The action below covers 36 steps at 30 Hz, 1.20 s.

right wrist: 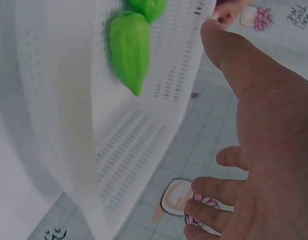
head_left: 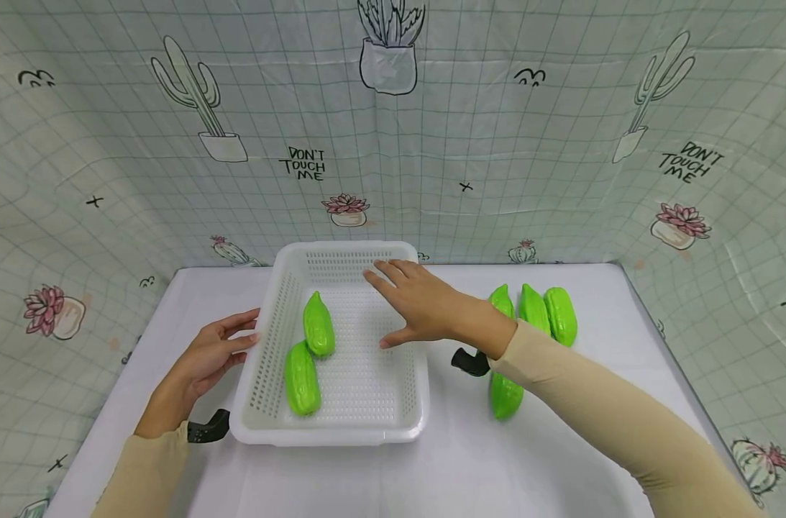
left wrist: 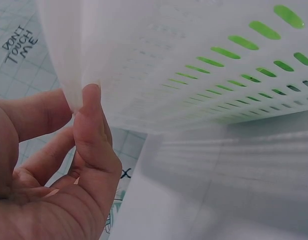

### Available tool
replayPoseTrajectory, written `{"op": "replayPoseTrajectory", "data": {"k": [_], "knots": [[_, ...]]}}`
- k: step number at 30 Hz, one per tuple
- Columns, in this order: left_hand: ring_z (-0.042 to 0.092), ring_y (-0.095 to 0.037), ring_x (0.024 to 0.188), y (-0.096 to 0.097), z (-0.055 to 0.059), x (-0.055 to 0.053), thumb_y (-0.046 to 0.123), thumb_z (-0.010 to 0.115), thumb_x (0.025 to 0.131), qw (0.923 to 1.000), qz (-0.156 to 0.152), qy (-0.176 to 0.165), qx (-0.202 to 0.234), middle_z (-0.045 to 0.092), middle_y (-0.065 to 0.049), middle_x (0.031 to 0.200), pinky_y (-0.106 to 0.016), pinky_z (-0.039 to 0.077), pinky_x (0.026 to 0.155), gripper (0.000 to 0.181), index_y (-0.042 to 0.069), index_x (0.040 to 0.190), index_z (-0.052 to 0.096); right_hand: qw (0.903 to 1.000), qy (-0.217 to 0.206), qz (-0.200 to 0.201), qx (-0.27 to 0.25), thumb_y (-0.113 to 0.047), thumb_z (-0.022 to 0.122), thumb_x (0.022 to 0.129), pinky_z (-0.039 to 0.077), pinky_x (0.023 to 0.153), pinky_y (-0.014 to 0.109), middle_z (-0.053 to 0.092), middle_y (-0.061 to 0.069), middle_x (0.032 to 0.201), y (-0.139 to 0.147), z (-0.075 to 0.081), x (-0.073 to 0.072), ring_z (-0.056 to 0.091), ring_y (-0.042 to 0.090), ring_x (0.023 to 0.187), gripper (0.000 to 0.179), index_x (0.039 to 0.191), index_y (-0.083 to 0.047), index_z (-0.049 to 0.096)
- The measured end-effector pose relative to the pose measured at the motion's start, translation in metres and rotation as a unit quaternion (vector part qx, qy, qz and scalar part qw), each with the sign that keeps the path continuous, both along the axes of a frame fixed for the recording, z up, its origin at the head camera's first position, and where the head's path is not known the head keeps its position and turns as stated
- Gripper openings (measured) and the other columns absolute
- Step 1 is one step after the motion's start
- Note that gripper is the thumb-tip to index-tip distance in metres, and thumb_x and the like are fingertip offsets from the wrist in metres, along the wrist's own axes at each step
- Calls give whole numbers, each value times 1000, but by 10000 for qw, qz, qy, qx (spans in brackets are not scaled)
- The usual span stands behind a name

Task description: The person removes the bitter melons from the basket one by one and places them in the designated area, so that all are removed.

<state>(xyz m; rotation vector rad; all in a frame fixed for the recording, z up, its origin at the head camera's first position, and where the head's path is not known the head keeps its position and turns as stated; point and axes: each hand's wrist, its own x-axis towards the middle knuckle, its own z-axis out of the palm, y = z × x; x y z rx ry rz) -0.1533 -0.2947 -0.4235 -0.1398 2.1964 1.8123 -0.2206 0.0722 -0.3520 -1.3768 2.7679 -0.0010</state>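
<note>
A white perforated plastic basket [head_left: 328, 437] stands on the table, left of the middle. Inside, toward its left side, lie two bright green ribbed gourds [head_left: 318, 327] [head_left: 301, 380], end to end and touching. My left hand [head_left: 208, 360] is at the basket's left side; in the left wrist view its thumb and forefinger pinch the rim. Above the right part of the basket hovers my right hand [head_left: 421, 302], fingers spread, holding nothing. The right wrist view shows this hand [right wrist: 273, 125] palm-side, apart from the gourd [right wrist: 130, 50].
Several more green gourds [head_left: 561, 316] lie on the white-covered table [head_left: 483, 467] to the right, partly hidden by my right forearm. One gourd [head_left: 506, 397] sits nearer the front. A patterned grid cloth [head_left: 431, 144] hangs behind and at both sides.
</note>
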Motion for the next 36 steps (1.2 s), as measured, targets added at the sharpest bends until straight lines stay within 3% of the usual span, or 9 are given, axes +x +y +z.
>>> {"op": "replayPoseTrajectory", "data": {"k": [6, 15, 36], "knots": [[61, -4, 95, -1, 2, 1, 8, 64, 106, 10000, 6, 34, 45, 53, 3, 129, -21, 52, 76, 68, -4, 164, 30, 9993, -310, -37, 229, -62, 77, 90, 24, 127, 54, 28, 23, 170, -32, -6, -9, 29, 42, 156, 111, 167, -3, 24], [61, -4, 95, 0, 2, 0, 8, 63, 106, 10000, 31, 32, 15, 50, -5, 136, -21, 52, 76, 67, -3, 164, 30, 9965, -540, -128, 622, -64, 74, 92, 23, 128, 48, 28, 20, 171, -66, -18, -17, 29, 38, 157, 109, 169, -6, 22], [61, -5, 95, 0, -1, 0, 7, 63, 106, 10000, 58, 17, 15, 49, -12, 142, -22, 52, 76, 67, -3, 164, 30, 9869, -999, -339, 1217, -66, 74, 90, 24, 128, 45, 25, 15, 173, -113, -54, -32, 28, 34, 158, 113, 172, -17, 13]]}}
